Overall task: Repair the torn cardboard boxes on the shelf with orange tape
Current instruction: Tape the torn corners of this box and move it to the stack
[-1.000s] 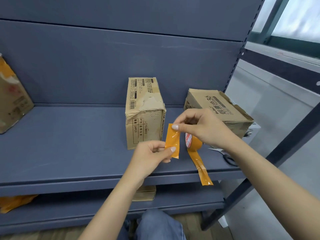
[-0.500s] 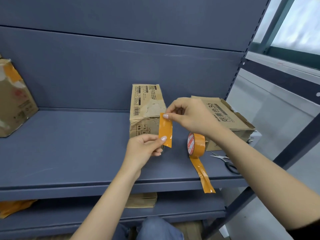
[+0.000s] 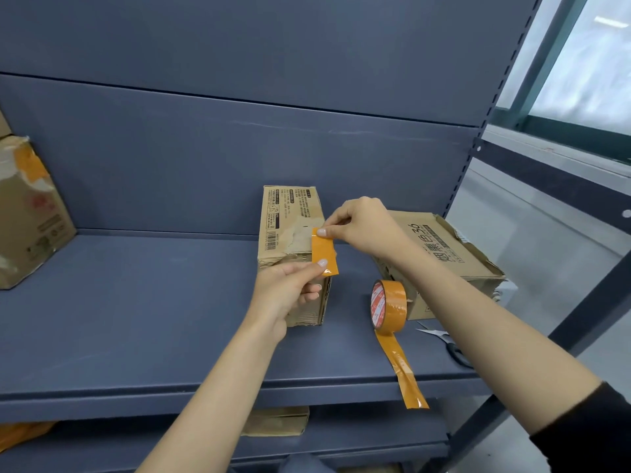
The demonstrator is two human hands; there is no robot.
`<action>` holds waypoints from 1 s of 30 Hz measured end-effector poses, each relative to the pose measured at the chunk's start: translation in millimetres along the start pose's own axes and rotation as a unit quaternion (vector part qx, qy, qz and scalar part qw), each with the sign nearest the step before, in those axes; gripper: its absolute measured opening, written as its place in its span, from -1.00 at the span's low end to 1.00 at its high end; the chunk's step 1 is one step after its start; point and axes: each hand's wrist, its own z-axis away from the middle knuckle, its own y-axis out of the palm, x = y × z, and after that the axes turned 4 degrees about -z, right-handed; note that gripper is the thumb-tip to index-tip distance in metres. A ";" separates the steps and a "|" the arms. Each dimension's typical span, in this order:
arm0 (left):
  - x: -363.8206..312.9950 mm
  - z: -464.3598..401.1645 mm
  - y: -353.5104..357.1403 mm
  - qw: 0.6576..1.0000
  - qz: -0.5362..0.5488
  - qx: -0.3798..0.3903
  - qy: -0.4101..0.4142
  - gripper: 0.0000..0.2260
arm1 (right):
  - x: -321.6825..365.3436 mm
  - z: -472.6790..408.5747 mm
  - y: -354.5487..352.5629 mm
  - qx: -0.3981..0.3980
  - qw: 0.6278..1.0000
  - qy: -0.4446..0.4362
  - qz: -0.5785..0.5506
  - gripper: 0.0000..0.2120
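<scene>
A short strip of orange tape (image 3: 324, 255) hangs just right of centre frame, stretched upright over the torn top front edge of the narrow cardboard box (image 3: 292, 233); whether it already touches the cardboard cannot be told. The right hand (image 3: 365, 225) pinches its top end between thumb and forefinger, and the left hand (image 3: 290, 290) pinches its lower end the same way. Such film is light, limp and sticky on one face, so it likely curls onto itself unless held taut by both ends, as here. The box looks crushed and soft at the tear, so firm pressing may need support behind. Lower right, the tape roll (image 3: 389, 307) stands on the shelf (image 3: 136, 319), its loose tail hanging over the edge, with scissors (image 3: 450, 346) beside a second torn box (image 3: 440, 254).
</scene>
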 end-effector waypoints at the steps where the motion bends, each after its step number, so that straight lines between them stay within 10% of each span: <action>1: 0.3 -0.9 -0.1 1.000 0.006 0.001 -0.003 -0.91 | -0.4 -0.4 1.2 0.003 1.000 0.002 0.002 -0.87; 14: 10.0 -6.4 -1.4 1.000 0.019 0.001 -0.024 -0.93 | -10.0 0.7 14.3 -0.009 0.999 -0.010 0.042 -0.55; 19: 13.4 -6.7 -0.3 1.000 0.006 -0.007 -0.016 -0.92 | -16.5 8.7 14.0 -0.047 0.993 -0.104 -0.034 -0.89; 30: 12.5 -8.8 -5.9 0.998 -0.051 -0.021 0.016 -0.93 | -27.8 22.7 21.3 -0.029 0.990 -0.136 -0.024 -0.79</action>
